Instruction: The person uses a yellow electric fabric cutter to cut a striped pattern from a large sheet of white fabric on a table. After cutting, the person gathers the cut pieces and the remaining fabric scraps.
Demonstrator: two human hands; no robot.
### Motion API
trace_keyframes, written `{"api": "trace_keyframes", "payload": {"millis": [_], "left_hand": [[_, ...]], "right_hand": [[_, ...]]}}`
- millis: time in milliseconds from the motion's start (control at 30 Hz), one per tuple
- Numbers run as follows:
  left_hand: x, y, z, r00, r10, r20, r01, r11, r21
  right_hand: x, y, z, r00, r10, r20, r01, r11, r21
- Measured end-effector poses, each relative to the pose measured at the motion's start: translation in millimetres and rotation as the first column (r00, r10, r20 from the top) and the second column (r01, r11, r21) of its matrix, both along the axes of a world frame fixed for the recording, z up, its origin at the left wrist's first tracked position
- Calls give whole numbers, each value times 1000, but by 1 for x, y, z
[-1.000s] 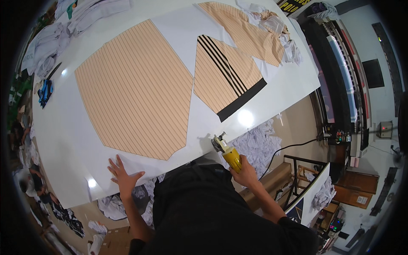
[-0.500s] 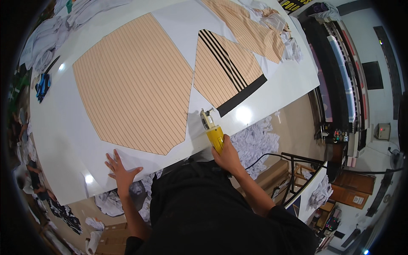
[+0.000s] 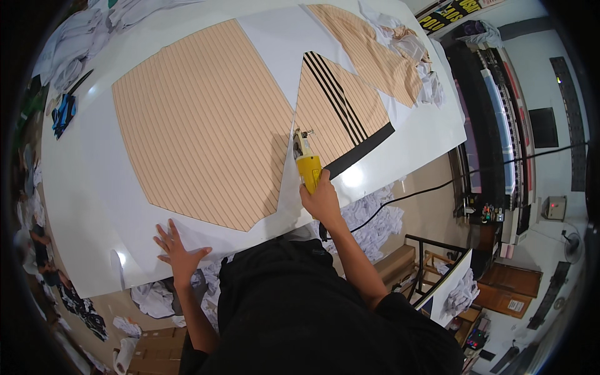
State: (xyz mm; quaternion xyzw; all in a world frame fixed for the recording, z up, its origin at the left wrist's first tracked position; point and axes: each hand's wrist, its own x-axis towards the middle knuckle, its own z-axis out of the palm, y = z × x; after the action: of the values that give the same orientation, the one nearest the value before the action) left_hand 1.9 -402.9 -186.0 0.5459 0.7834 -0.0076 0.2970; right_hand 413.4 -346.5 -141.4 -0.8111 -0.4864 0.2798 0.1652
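My right hand (image 3: 320, 195) grips a yellow handheld electric fabric cutter (image 3: 309, 172) by its body. The cutter's metal head points away from me, at the narrow white gap between two printed fabric pieces. To its left lies a large peach pinstriped piece (image 3: 206, 119); to its right, a smaller peach piece (image 3: 325, 103) with bold black stripes and a black band along its lower edge. My left hand (image 3: 181, 253) rests with fingers spread on the white fabric margin, just below the large piece's near edge. Beneath the cutter's head, the blade's contact with the cloth is hidden.
Another peach striped piece (image 3: 369, 50) lies at the far right of the white table (image 3: 81, 250), beside crumpled scraps. Stacked white cloth (image 3: 69, 50) fills the far left. A black cord (image 3: 431, 187) runs from the cutter to the right. White scraps (image 3: 369, 209) heap on the floor.
My right hand has pushed the cutter away from me along the gap between the two pieces. The cord now stretches higher across the right side. My left hand stays in place.
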Motion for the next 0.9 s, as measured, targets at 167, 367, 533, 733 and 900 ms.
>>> {"api": "trace_keyframes", "payload": {"millis": [167, 367, 533, 733, 900], "left_hand": [[-1, 0, 0, 1000, 7, 11, -7, 1000, -2], [-3, -1, -5, 1000, 18, 15, -18, 1000, 5], [-8, -4, -14, 1000, 14, 15, -14, 1000, 22], [-8, -3, -15, 1000, 12, 11, -12, 1000, 26], [-7, -5, -13, 1000, 21, 16, -22, 999, 31]], "right_hand": [[-7, 26, -3, 1000, -25, 3, 25, 998, 57], [-12, 53, -3, 997, -58, 59, 52, 995, 89], [-12, 70, -5, 995, -64, 83, 54, 991, 120], [-6, 84, -9, 992, -76, 104, 65, 993, 100], [2, 96, -11, 993, -57, 103, 46, 993, 109]]}}
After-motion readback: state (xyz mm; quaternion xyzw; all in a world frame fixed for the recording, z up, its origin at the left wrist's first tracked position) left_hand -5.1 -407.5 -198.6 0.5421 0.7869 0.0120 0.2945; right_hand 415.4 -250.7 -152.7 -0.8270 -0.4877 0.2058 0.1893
